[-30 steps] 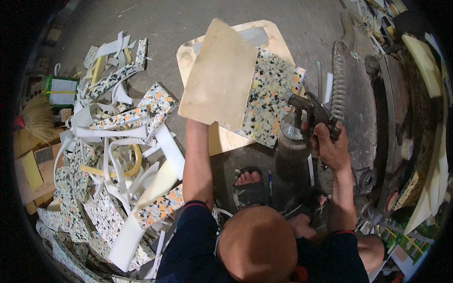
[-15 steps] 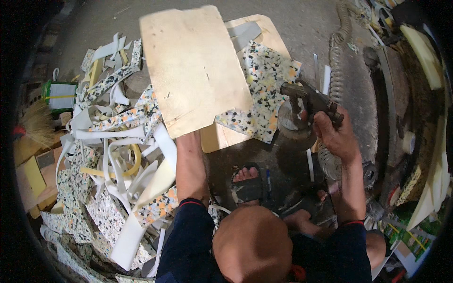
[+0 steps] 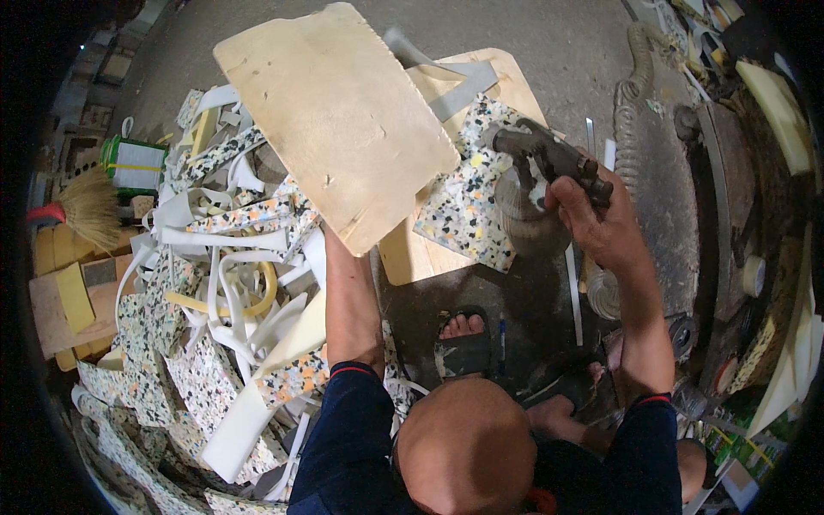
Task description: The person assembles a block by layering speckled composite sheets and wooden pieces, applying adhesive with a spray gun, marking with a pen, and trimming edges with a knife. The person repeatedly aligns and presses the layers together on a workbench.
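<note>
Gripping one dark spray gun (image 3: 558, 160), the right hand (image 3: 602, 227) has its fingers curled round the handle, right of centre in the frame, the nozzle facing left. One round cup (image 3: 525, 215) hangs beneath the gun; its contents cannot be made out. One tan panel (image 3: 339, 120) is raised, tilted, left of the upper centre, above the left forearm (image 3: 352, 296); the left hand is hidden by it, so whether it is spread or pinching cannot be told. Partly behind the panel, one larger wooden board (image 3: 408, 257) bears one speckled foam sheet (image 3: 468, 210) and one bent grey strip (image 3: 468, 90). At the upper left stands one green container (image 3: 136, 167), its inside not visible, near one straw broom (image 3: 90, 206). Foam offcuts (image 3: 236, 433), too tangled to count, fill the left side. One coiled hose (image 3: 631, 129) hugs the upper right; one pale roll (image 3: 754, 275) sits far right.
</note>
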### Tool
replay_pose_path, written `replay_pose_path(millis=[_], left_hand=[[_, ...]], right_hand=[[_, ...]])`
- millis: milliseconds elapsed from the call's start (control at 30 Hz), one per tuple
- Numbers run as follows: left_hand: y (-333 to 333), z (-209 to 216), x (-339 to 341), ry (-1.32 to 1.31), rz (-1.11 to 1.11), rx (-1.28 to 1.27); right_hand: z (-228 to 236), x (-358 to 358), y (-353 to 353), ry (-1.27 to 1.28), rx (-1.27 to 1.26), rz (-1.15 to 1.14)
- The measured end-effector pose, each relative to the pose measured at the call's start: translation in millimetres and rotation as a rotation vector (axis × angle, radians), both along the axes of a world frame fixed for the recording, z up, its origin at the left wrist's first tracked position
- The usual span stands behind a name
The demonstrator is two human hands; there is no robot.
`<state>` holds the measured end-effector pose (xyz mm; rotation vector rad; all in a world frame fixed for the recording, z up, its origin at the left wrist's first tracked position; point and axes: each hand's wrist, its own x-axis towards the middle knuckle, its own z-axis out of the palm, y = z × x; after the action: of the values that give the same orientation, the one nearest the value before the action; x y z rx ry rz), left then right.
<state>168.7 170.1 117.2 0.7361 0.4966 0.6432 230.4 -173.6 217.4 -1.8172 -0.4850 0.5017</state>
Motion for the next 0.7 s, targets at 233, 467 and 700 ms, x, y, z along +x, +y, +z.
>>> replay_pose_path(millis=[233,467,700], left_hand=[[22,13,14,-0.025,0.026,0.038],[33,22,12,-0.035,0.039,0.052],[36,20,8,-0.037,0.046,0.049]], right_hand=[[13,-5,-12,0.178,0.022,-0.042],[-14,19,16,-0.112,-0.055,-0.099],[-3,14,15,-0.035,0.065,-0.039]])
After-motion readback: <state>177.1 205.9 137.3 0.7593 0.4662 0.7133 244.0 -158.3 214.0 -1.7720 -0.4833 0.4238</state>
